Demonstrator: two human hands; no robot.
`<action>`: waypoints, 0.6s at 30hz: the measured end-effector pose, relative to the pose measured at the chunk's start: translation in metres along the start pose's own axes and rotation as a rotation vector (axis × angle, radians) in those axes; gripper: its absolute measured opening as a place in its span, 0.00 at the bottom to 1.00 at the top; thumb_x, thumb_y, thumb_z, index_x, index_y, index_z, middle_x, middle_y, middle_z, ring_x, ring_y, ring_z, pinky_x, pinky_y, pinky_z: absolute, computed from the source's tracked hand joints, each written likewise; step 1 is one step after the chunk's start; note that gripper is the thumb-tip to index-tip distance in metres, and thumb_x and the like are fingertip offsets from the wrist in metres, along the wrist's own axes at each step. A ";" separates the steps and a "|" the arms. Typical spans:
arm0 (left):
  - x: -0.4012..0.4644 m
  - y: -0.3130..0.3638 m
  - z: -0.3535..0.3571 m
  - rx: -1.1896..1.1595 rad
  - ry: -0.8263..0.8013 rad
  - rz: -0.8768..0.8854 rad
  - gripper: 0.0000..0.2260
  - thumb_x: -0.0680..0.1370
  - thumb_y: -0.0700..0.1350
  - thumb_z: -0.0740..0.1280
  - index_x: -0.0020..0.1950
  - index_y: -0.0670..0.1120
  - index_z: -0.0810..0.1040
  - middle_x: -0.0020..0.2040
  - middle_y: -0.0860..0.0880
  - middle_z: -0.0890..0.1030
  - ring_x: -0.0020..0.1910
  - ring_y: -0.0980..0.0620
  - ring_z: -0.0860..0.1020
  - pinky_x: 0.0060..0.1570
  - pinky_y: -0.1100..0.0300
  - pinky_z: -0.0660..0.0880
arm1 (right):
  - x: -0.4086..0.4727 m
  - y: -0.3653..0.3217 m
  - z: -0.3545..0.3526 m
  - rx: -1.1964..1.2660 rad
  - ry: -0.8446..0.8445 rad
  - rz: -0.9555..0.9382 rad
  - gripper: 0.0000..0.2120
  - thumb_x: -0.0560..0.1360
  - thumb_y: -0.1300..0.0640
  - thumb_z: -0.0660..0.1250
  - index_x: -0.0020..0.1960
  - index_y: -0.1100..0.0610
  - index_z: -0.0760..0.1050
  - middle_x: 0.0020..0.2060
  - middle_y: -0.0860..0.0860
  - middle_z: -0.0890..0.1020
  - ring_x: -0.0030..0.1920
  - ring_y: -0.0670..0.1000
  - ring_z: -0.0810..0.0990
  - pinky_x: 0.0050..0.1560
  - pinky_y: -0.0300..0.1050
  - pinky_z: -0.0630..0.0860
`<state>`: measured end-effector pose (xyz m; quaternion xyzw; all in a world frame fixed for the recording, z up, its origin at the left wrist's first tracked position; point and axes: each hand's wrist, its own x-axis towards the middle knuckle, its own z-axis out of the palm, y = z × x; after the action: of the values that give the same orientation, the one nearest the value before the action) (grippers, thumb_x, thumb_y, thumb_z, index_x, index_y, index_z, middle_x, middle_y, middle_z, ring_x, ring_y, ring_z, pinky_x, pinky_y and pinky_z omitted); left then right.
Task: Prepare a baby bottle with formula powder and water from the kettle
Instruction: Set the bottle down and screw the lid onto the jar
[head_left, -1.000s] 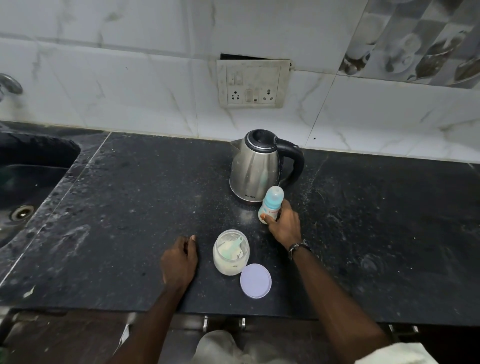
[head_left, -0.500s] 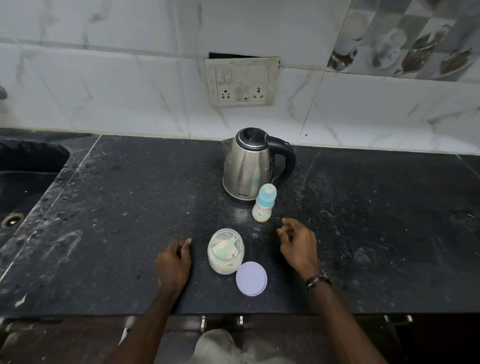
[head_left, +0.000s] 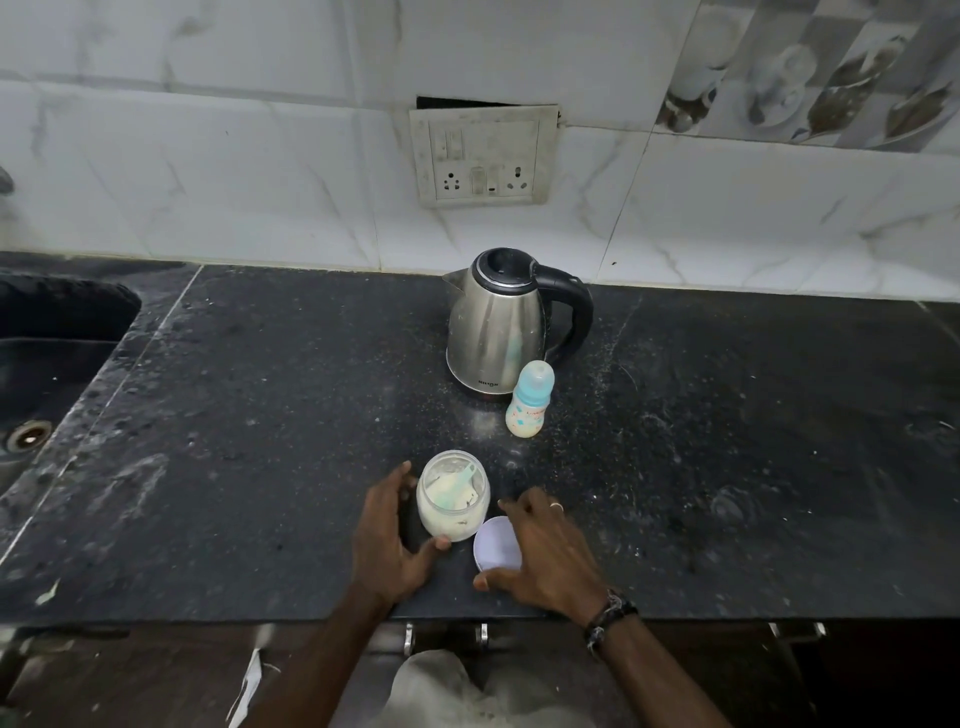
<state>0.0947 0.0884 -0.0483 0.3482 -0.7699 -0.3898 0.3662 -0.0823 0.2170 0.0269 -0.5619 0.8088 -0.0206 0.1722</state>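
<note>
- Left hand (head_left: 387, 540), head view: curved round the left side of the formula jar (head_left: 453, 496), thumb tip against the jar's lower front wall, fingers reaching up behind its left edge. Recorded as grasping the jar.
- Right hand (head_left: 545, 553), head view: spread over the lid (head_left: 494, 543), fingers extended above its far edge, thumb on the counter at its near edge. Whether the fingers actually grip the lid cannot be told; part of the lid is hidden beneath the palm.
- Formula jar: clear, uncapped, upright on the black counter (head_left: 260, 441) near its front edge, holding pale powder with a light green scoop (head_left: 457, 486) resting inside.
- Lid: round, pale lilac, lying flat just right of the jar.
- Baby bottle (head_left: 529, 400): upright, blue cap fitted, pale contents in the lower body, standing apart from both hands, behind the jar and to the right.
- Kettle (head_left: 498, 327): steel body, black lid and handle, handle facing right, positioned directly behind the bottle and close to it.
- Surroundings: sink (head_left: 47, 353) at far left; socket panel (head_left: 483, 156) on the tiled wall above the kettle; dark bracelet (head_left: 610, 618) on the right wrist, ring on one right finger.
</note>
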 end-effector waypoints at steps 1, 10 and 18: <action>0.001 0.001 0.004 0.024 -0.026 0.036 0.46 0.70 0.72 0.68 0.74 0.38 0.67 0.68 0.50 0.74 0.64 0.48 0.76 0.63 0.57 0.73 | 0.000 -0.002 0.002 -0.035 -0.012 -0.004 0.48 0.59 0.25 0.65 0.70 0.52 0.65 0.61 0.52 0.67 0.59 0.56 0.70 0.57 0.52 0.72; 0.009 0.001 0.011 0.174 -0.086 0.098 0.48 0.63 0.69 0.77 0.72 0.40 0.71 0.71 0.46 0.75 0.70 0.44 0.73 0.66 0.41 0.71 | 0.000 -0.011 0.009 -0.134 -0.004 -0.017 0.35 0.65 0.37 0.70 0.65 0.55 0.68 0.60 0.54 0.69 0.58 0.58 0.72 0.55 0.53 0.74; 0.009 0.005 0.007 0.196 -0.077 0.097 0.42 0.62 0.64 0.81 0.68 0.43 0.75 0.65 0.51 0.77 0.65 0.48 0.76 0.63 0.46 0.72 | 0.006 0.006 -0.020 0.108 0.243 0.099 0.37 0.71 0.40 0.64 0.77 0.44 0.56 0.58 0.53 0.64 0.56 0.56 0.69 0.54 0.49 0.75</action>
<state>0.0829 0.0856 -0.0440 0.3293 -0.8338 -0.3073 0.3192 -0.0958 0.2103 0.0426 -0.5045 0.8482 -0.1238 0.1039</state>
